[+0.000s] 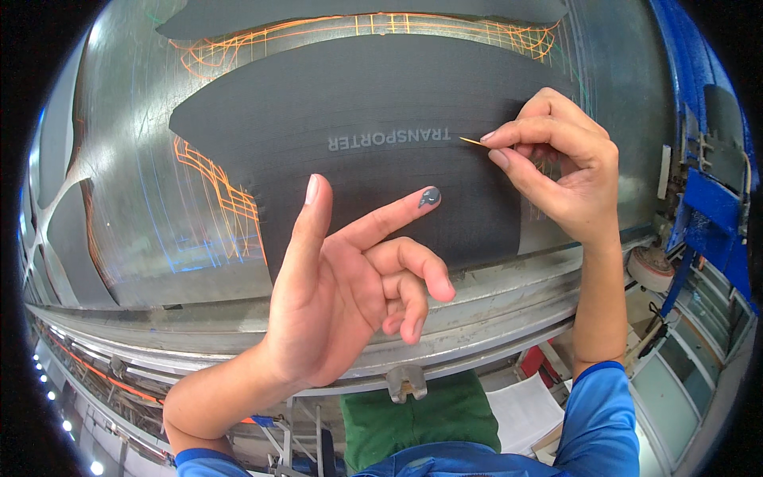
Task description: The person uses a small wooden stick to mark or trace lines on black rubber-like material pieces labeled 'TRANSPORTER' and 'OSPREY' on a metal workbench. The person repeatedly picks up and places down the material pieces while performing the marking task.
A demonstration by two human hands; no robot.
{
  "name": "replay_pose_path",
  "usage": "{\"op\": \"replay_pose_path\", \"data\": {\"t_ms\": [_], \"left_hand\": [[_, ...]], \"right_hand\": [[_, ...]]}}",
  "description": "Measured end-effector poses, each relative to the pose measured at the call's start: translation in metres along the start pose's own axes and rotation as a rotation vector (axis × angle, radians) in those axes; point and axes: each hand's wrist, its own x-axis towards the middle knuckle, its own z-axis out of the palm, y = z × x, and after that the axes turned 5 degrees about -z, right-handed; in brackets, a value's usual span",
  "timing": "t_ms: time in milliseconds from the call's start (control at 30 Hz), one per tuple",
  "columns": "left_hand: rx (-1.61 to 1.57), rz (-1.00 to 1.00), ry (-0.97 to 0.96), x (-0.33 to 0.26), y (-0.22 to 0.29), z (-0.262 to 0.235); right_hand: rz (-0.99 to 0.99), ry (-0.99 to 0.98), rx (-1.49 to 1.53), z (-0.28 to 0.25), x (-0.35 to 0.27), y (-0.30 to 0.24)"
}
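My left hand [342, 294] hovers palm up over the near part of a dark grey sheet [318, 91], its thumb raised and index finger stretched out, the other fingers loosely curled. A dab of glossy dark grey paste [430, 196] sits on the index fingertip. Between thumb and fingertips, my right hand [568, 163] pinches a thin pale wooden stick, like a toothpick [470, 141]. Its tip points left, close to the end of a line of light grey lettering [389, 139] that appears upside down on the sheet. Whether the tip touches the sheet, I cannot tell.
The sheet lies on a metal table [135, 175] marked with orange and blue lines. More dark pieces [75, 238] lie at the left, another at the far edge. A metal rail [493, 298] with a bracket [406, 382] runs along the near side. Blue machine framing [719, 203] stands right.
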Motion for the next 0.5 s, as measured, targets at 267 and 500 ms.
{"op": "replay_pose_path", "data": {"t_ms": [267, 500], "left_hand": [[0.004, -0.026, 0.026, -0.0005, 0.0016, 0.0016], [-0.026, -0.06, 0.053, -0.0021, 0.001, 0.0015]], "right_hand": [[0.062, 0.061, 0.203, -0.0061, -0.0036, 0.0049], [0.057, 0.017, 0.124, -0.0083, -0.0023, 0.0005]]}}
